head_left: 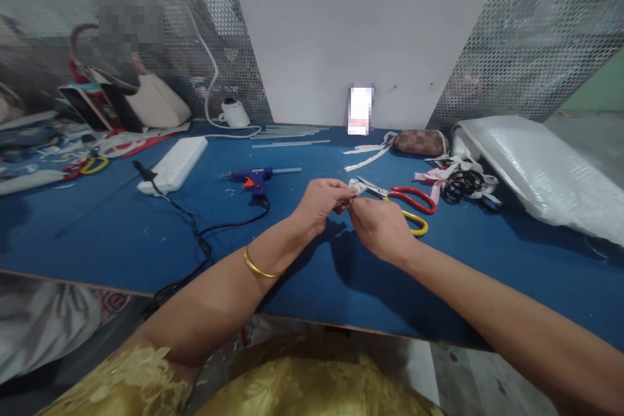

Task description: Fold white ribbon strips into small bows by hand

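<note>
Over the middle of the blue table, my left hand [320,203] and my right hand [383,226] meet at the fingertips. Between them is a small piece of white ribbon [357,186], pinched by the left thumb and finger. My right fingers are closed at its lower edge, and what they grip there is mostly hidden. Scissors [412,200] with one red and one yellow handle lie just beyond my right hand, partly covered by it. To the left of my hands rests a blue glue gun [253,179] with a glue stick in its back.
White ribbon strips [368,159], a checked pouch [420,142] and black elastic bands [463,186] lie at the right. A lit phone [360,110] leans on the white board. A bubble-wrap bag [541,169] covers the far right; a white power strip [175,162] lies left.
</note>
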Tool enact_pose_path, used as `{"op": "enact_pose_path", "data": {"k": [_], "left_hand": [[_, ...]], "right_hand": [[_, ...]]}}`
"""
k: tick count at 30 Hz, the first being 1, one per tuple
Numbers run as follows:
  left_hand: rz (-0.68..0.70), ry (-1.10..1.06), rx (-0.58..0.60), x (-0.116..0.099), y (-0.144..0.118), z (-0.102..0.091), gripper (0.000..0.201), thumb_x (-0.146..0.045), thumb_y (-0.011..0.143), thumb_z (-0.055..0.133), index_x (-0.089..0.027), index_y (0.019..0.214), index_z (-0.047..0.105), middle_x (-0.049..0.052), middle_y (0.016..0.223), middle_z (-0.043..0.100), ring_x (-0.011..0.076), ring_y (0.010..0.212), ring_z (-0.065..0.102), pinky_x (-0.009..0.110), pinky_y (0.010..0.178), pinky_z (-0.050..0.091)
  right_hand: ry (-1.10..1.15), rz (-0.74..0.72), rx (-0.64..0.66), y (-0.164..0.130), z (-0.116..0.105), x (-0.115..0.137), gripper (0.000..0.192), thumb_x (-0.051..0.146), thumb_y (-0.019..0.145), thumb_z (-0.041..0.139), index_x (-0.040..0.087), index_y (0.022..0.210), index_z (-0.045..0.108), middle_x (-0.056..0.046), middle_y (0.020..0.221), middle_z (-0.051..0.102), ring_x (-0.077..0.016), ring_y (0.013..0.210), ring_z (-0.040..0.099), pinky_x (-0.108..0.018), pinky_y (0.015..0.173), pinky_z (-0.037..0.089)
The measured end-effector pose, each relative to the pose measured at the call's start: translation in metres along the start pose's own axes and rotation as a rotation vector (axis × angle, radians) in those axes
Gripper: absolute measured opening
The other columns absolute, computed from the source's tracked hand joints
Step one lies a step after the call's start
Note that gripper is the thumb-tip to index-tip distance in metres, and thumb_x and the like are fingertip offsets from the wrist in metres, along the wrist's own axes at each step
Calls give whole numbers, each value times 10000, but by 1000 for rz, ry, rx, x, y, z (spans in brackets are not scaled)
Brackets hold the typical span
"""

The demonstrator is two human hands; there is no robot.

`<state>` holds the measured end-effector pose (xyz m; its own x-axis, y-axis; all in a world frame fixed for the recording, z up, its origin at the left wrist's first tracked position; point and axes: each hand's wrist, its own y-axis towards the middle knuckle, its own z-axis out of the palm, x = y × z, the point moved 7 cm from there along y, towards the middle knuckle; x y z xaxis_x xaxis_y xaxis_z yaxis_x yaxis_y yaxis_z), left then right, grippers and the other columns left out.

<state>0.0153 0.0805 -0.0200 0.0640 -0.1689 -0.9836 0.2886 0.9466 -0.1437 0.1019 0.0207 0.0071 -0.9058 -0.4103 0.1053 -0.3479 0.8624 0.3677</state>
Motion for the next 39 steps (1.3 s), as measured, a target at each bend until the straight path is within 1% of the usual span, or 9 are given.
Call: {"op": "enact_pose_path", "data": {"k": [4, 11, 18, 21, 24, 30, 32, 35, 39], "left_hand": [[-69, -11, 62, 3, 0, 3, 259, -309, 517, 785, -132, 567, 602, -17, 508, 523, 69, 473, 437, 217, 481, 333], [-84, -71, 149, -5, 2, 1, 496, -594, 670, 613, -124, 819, 671, 62, 705, 622, 130, 606, 551, 246, 548, 422], [0, 69, 182, -10, 1, 0, 271, -405, 634, 706, -147, 694, 653, 14, 629, 576, 106, 601, 520, 219, 549, 382], [35, 86, 133, -9, 1, -1, 242, -385, 621, 704, -154, 683, 661, 7, 616, 576, 100, 582, 511, 226, 552, 379], [68, 69, 58, -6, 3, -3, 218, -365, 611, 697, -156, 662, 667, 3, 606, 580, 94, 563, 494, 233, 559, 383], [41, 43, -50, 3, 1, -3, 144, -269, 563, 688, -138, 549, 630, -16, 484, 513, 80, 473, 421, 229, 482, 330], [76, 47, -65, 0, -1, -3, 131, -252, 570, 677, -137, 536, 624, -23, 472, 496, 75, 469, 406, 225, 478, 320], [178, 66, -83, -8, -3, -2, 142, -270, 592, 669, -140, 547, 633, -25, 483, 497, 71, 489, 401, 219, 496, 326], [41, 13, -24, 4, 1, 2, 152, -269, 546, 693, -137, 523, 621, -16, 481, 509, 80, 492, 426, 219, 488, 336]], "right_hand": [[75, 43, -6, -1, 1, -3, 246, 210, 866, 366, 161, 727, 563, -51, 673, 613, -146, 569, 502, -283, 524, 204], [626, 274, 27, 5, 4, -31, 375, 397, 919, 317, 196, 658, 495, 13, 533, 518, -124, 524, 484, -237, 518, 298], [806, 292, 60, 8, 9, -37, 372, 412, 905, 348, 190, 655, 511, 25, 500, 497, -121, 493, 495, -239, 524, 341], [724, 289, 79, 7, 9, -38, 370, 406, 907, 345, 193, 652, 510, 22, 503, 503, -122, 493, 493, -238, 516, 318], [474, 246, 28, 5, 4, -33, 355, 371, 907, 352, 191, 653, 522, -1, 559, 549, -131, 538, 497, -248, 519, 273], [-169, -119, -3, 1, -2, 0, 207, 90, 790, 395, 130, 815, 596, -83, 724, 623, -171, 589, 499, -317, 579, 221], [-253, -186, 11, 1, -2, 5, 225, 68, 768, 394, 114, 855, 596, -98, 744, 624, -183, 600, 508, -327, 587, 216], [-294, -149, -26, 1, -6, 3, 228, 81, 796, 372, 112, 853, 591, -109, 742, 621, -193, 622, 524, -329, 585, 210], [-221, -100, -1, -2, -1, 4, 212, 100, 806, 381, 138, 810, 590, -83, 720, 631, -177, 578, 523, -317, 547, 185]]}}
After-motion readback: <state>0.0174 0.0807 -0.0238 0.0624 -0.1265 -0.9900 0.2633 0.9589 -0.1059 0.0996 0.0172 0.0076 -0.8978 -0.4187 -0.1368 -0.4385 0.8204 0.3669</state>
